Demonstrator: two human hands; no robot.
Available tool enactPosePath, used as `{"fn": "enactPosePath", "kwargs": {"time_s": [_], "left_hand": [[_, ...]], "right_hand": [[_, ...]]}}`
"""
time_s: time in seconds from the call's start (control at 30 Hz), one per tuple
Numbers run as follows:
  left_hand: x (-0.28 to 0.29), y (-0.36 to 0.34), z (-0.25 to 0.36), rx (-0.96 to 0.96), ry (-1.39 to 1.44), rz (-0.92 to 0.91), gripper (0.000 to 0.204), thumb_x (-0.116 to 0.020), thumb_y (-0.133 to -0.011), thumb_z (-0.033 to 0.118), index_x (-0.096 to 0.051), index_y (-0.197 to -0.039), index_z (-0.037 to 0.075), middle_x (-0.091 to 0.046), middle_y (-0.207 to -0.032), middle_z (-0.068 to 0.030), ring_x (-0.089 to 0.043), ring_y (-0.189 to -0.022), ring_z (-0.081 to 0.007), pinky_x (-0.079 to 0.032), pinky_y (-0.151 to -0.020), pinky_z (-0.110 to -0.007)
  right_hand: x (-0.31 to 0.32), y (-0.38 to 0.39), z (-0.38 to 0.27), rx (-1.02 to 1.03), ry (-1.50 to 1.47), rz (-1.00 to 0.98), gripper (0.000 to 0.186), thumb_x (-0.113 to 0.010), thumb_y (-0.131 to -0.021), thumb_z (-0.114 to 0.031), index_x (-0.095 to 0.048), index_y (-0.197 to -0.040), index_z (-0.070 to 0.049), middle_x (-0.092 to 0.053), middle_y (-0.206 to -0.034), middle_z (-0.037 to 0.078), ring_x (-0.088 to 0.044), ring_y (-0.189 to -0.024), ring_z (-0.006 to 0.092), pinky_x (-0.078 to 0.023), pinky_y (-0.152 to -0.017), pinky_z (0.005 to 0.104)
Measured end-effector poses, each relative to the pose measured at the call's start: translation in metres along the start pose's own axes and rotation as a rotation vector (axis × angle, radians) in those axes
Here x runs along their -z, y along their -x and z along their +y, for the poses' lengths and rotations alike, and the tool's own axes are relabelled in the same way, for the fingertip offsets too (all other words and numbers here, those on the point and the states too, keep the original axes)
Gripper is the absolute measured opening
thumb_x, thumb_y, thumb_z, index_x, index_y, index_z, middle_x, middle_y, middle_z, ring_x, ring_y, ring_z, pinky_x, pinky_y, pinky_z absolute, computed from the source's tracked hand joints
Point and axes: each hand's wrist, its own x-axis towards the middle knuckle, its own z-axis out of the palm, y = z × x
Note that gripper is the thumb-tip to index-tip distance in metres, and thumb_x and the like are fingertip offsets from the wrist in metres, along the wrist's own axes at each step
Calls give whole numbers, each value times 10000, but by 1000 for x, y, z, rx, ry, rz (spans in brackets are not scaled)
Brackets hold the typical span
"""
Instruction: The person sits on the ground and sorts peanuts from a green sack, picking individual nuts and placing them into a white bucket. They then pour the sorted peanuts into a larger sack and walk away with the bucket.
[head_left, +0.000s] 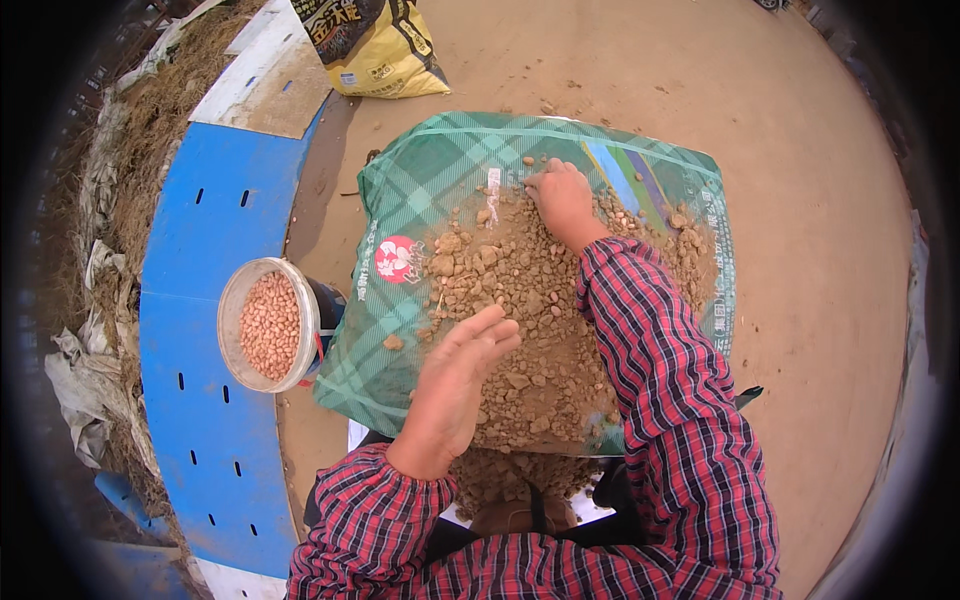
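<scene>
Soil heap (pixel 540 345): brown clods and crumbs, with some pale pinkish pieces mixed in, spread beneath and between the two hands; it reaches out from the left hand (pixel 447 395) toward the right hand (pixel 566 205) and beyond the right wrist on its outer side.
Heap's long axis: none clear; the spread is broad around the right forearm and narrows toward the body.
Right hand: the farther-reaching one, at the heap's far edge, fingers bent and pointing left; the fingertips are partly turned from view, so I cannot tell whether they pinch anything. A loose clod (pixel 528 160) lies just beyond them.
Left hand: fingers straight and close together, angled over the heap's left side, with nothing seen in its hold; whether it touches the soil I cannot tell.
Nearer hand: right for the far edge, left for the near-left part; most of the bare soil lies between them.
Green plaid sack (pixel 410 180): flat under the heap, showing to the left of both hands and past the right fingertips.
Bucket (pixel 284 386): left of the left hand, well apart from the right, holding pinkish kernels (pixel 268 325).
Blue panel (pixel 225 260): farther left, past the bucket.
Yellow-and-black bag (pixel 415 62): beyond the right hand and to its left.
</scene>
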Motion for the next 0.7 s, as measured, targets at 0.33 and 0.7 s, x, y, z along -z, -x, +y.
{"fn": "enactPosePath", "kwargs": {"time_s": [0.33,0.7], "left_hand": [[-5,2,-6,47,15,2,447,-430,-968,111,-398,-1381,-59,-542,-1284,-167,-518,-1226,-265,-383,-1056,-357],[-16,4,-14,84,-64,-7,452,-436,-959,103,-394,-1377,-62,-533,-1287,-168,-516,-1224,-259,-383,-1061,-362]], "right_hand": [[48,17,55,-813,-1286,-248,257,-548,-896,-241,-523,-878,14,-541,-770,100,-540,-705,194,-473,-666,383],[53,80,27,-257,-308,-254,292,-714,-823,-329,-672,-893,-48,-667,-761,133,-653,-750,307,-498,-680,412]]}}
